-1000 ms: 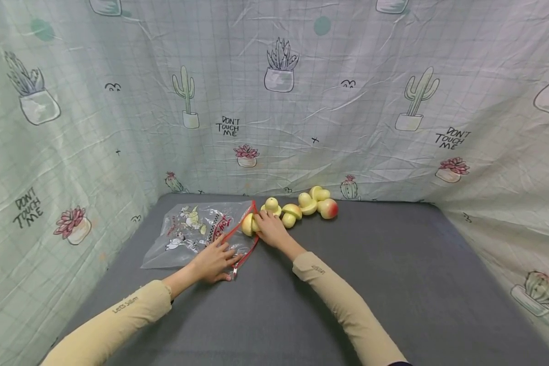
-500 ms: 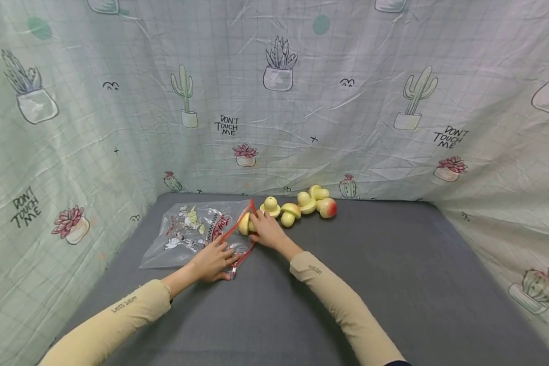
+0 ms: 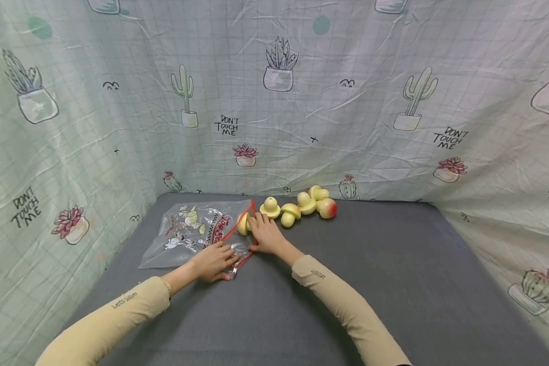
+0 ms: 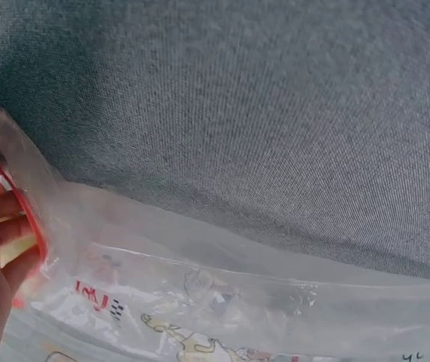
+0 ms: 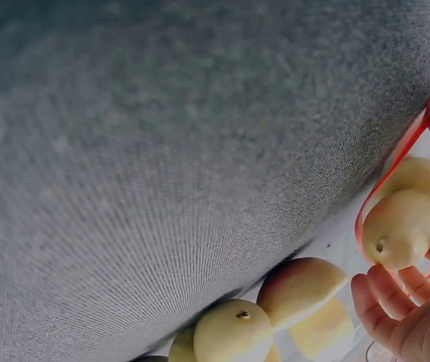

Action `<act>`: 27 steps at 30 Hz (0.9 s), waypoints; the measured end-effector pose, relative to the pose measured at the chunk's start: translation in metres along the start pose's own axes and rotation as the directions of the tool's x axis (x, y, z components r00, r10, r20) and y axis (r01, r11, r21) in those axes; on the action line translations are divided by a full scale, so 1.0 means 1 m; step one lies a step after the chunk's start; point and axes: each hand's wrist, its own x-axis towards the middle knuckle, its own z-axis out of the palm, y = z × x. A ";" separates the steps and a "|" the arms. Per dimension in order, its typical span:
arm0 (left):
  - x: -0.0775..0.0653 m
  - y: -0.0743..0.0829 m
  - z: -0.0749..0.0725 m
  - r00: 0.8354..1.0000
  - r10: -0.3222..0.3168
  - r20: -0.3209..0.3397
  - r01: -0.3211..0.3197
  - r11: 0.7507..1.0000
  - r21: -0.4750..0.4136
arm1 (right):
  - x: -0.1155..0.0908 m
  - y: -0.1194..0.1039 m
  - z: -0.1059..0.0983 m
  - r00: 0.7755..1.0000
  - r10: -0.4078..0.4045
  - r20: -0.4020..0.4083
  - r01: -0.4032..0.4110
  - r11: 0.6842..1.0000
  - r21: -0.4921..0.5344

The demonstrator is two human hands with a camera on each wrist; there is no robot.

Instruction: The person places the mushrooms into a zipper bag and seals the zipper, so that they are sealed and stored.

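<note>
A clear plastic bag with cartoon prints and a red-edged zip mouth lies at the left of the dark table. My left hand rests at its mouth, fingers spread between the red edges, thumb near the zip slider. A pale yellow mushroom-shaped piece lies on its side in the mouth, its rounded stem facing outwards. Beside it is my right hand: the fingers touch the piece, and the thumb lies at the red edge, apart from the piece. The bag partly hides the left fingertips.
Right of the bag stand more mushroom-shaped pieces, several in a loose row along the back. At the row's right end is a round one with a red blush. A cactus-print cloth hangs behind the dark tabletop.
The mushroom-shaped piece has moved left, further into the bag's mouth, with my right hand following. My right thumb has parted from it and moved down. My left hand stays in place.
</note>
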 end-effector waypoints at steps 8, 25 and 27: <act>0.001 -0.004 -0.002 1.000 0.029 -0.007 -0.030 0.999 -0.032 | -0.002 0.000 -0.002 0.999 -0.018 0.029 0.018 1.000 0.010; -0.001 -0.002 -0.003 1.000 -0.002 -0.025 0.003 0.999 0.042 | -0.005 -0.001 -0.001 0.999 -0.045 0.021 0.045 0.999 -0.001; -0.001 -0.001 -0.003 1.000 -0.004 -0.028 0.005 1.000 0.026 | -0.006 -0.001 -0.001 0.999 -0.046 0.029 0.046 0.999 0.010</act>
